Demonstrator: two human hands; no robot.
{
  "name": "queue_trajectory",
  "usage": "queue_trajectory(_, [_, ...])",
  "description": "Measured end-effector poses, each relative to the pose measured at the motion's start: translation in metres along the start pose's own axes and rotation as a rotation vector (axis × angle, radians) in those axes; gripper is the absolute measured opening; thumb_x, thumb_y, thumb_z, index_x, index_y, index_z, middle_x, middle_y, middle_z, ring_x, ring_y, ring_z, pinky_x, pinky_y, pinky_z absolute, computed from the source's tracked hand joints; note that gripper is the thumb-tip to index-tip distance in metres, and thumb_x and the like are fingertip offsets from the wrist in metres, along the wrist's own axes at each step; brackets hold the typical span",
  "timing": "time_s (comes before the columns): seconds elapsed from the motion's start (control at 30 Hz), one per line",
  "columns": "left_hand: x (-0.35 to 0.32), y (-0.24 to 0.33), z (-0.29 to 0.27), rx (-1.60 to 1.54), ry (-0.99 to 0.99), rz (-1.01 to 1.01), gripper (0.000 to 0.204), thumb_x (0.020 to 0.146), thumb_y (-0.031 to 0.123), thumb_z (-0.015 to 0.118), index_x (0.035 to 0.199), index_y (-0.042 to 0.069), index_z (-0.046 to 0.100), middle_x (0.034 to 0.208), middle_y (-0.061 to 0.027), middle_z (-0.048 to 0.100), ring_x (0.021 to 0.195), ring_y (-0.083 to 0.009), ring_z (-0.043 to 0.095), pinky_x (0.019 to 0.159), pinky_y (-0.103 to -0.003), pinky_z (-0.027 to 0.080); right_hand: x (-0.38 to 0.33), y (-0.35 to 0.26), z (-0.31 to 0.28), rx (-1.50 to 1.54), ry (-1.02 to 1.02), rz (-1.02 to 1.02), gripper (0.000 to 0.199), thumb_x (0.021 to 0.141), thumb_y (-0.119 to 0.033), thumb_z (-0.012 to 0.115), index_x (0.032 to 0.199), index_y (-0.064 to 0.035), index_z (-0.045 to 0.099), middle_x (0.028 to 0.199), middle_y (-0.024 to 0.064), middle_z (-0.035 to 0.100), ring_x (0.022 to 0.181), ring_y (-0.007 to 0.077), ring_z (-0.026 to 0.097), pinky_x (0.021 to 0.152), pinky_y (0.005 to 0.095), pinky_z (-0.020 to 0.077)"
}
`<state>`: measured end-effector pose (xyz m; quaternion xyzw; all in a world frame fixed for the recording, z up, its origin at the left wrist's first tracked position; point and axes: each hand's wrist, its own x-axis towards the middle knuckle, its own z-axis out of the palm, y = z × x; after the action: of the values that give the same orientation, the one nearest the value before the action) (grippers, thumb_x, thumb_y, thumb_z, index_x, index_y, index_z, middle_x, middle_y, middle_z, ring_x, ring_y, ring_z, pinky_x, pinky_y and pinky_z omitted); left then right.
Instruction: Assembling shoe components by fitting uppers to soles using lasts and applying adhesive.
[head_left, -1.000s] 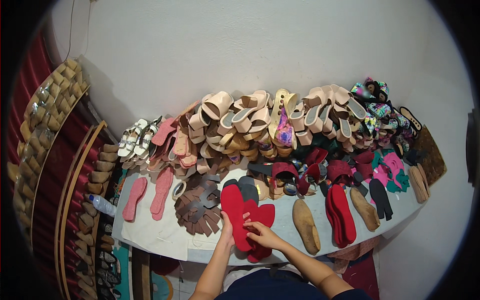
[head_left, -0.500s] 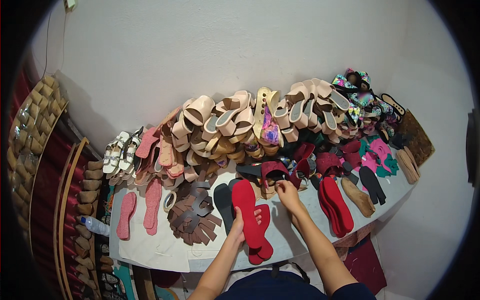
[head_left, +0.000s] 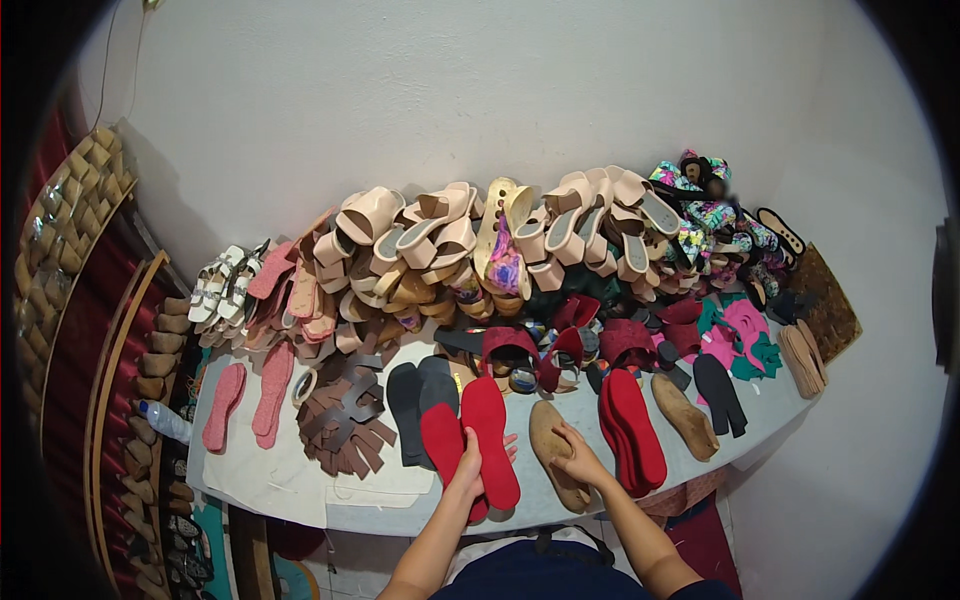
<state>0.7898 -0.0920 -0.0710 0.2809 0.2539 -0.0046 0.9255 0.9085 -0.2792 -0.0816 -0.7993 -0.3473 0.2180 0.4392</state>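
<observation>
Red insoles (head_left: 488,440), flat, matte and elongated with rounded toes, lay near the front edge of the pale worktop (head_left: 260,470). Left hand (head_left: 470,462) gripped one insole's edge, fingers curled over it. Right hand (head_left: 575,455) rested on a tan suede-like insole (head_left: 552,450), fingers bent, grip uncertain. Dark grey insoles (head_left: 408,400) lay just beside the red ones. Beige sandals (head_left: 440,240) were heaped along the wall; bare surface remained at front left.
</observation>
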Motion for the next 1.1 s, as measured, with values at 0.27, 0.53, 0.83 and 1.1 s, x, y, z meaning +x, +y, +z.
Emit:
queue_trajectory(0.27, [0.0, -0.029, 0.002, -0.05, 0.068, 0.027, 0.083, 0.074, 0.07, 0.015, 0.122, 0.005, 0.033, 0.116, -0.0111, 0.048, 0.087, -0.022, 0.05, 0.075, -0.035, 0.046, -0.002, 0.012, 0.004, 0.207, -0.011, 0.079, 0.055, 0.069, 0.001, 0.056, 0.121, -0.0075, 0.042, 0.138, 0.0146, 0.016, 0.126, 0.0245, 0.021, 0.098, 0.0305, 0.0256])
queue_trajectory(0.53, [-0.001, -0.04, 0.007, -0.091, 0.059, 0.086, 0.081, 0.077, 0.068, 0.012, 0.127, 0.007, 0.03, 0.123, -0.0133, 0.042, 0.107, -0.027, 0.043, 0.089, -0.04, 0.037, -0.004, -0.029, 0.0, 0.859, -0.04, 0.123, 0.058, 0.07, 0.003, 0.054, 0.125, -0.0051, 0.037, 0.138, 0.0142, 0.016, 0.127, 0.0222, 0.019, 0.1, 0.0291, 0.0205])
queue_trajectory(0.83, [-0.017, -0.037, 0.05, -0.073, 0.159, 0.174, 0.071, 0.082, 0.062, 0.014, 0.129, 0.011, 0.028, 0.127, -0.0113, 0.037, 0.116, -0.0269, 0.037, 0.094, -0.04, 0.032, 0.006, -0.073, 0.025, 0.531, -0.033, -0.035, 0.059, 0.068, 0.001, 0.055, 0.124, -0.0051, 0.038, 0.138, 0.0157, 0.015, 0.128, 0.0243, 0.017, 0.1, 0.0295, 0.0215])
queue_trajectory(1.1, [-0.019, -0.022, 0.05, -0.068, 0.239, 0.214, 0.07, 0.082, 0.061, 0.013, 0.128, 0.012, 0.028, 0.124, -0.0101, 0.04, 0.112, -0.0254, 0.041, 0.091, -0.039, 0.035, 0.029, -0.084, 0.035, 0.456, -0.098, -0.063, 0.052, 0.071, -0.002, 0.051, 0.122, -0.0029, 0.04, 0.133, 0.0165, 0.025, 0.125, 0.025, 0.022, 0.099, 0.0293, 0.0229])
